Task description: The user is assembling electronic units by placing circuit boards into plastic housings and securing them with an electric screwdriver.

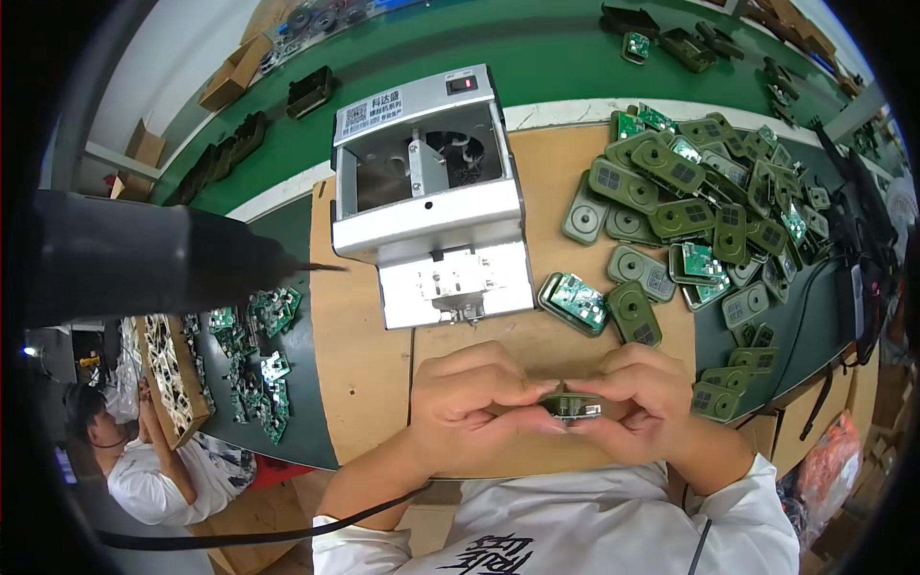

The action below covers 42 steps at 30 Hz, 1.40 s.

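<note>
Between both hands, close to my body, is a small olive-green casing [573, 406] seen edge-on, with a bright strip along its near side. My left hand [476, 401] pinches its left end between thumb and fingers. My right hand [634, 402] grips the other end in the same way, so the fingers cover much of it. Just beyond my right hand lie an olive casing half [633, 314] and a casing with a green circuit board [576, 302] in it. A white and grey screw feeder machine [426, 228] stands ahead of my left hand.
Piled olive casings [683, 218] cover the right side of the cardboard sheet [364, 374]. A dark power screwdriver [153, 259] with a thin bit hangs at left, above loose circuit boards [273, 393]. A green conveyor belt [412, 62] runs behind. Another person [158, 474] sits at far left.
</note>
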Motion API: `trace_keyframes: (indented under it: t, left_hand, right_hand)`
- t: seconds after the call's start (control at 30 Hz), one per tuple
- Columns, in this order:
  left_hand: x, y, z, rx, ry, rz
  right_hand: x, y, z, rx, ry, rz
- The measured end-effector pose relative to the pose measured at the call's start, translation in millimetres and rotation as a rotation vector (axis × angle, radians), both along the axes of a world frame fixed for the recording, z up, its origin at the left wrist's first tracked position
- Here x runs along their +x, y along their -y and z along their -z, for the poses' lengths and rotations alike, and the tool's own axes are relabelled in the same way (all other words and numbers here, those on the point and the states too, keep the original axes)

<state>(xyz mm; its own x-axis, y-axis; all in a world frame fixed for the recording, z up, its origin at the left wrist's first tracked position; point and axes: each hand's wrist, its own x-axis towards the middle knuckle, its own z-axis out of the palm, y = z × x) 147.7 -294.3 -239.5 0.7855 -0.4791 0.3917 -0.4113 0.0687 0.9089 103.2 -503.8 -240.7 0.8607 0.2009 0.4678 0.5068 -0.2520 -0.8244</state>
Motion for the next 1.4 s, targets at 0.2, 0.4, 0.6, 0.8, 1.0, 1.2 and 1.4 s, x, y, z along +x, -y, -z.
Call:
trace_keyframes:
  t: [0.2, 0.4, 0.6, 0.8, 1.0, 1.2, 1.4]
  left_hand:
    - [-10, -5, 1, 0.066, 0.117, -0.164]
    - [20, -116, -57, -0.801, 0.509, -0.449]
    - [78, -85, -207, -0.187, 0.257, 0.031]
    - [62, 2, -135, -0.066, 0.025, -0.041]
    - [59, -1, -98, -0.070, 0.003, -0.301]
    - [52, -11, -89, -0.278, -0.233, 0.129]
    - [7, -2, -121, -0.424, -0.026, 0.144]
  right_hand:
    - [-6, -6, 6, 0.185, -0.213, -0.061]
    - [-2, -12, 15, 1.019, -0.659, -0.137]
    - [-9, -9, 16, 1.198, -0.943, -0.419]
    - [-2, -6, 30, 1.335, -0.982, -0.415]
    - [0, -18, 22, 1.218, -1.093, -0.229]
    - [3, -17, 26, 1.154, -1.163, -0.197]
    - [0, -20, 16, 1.002, -1.201, -0.303]
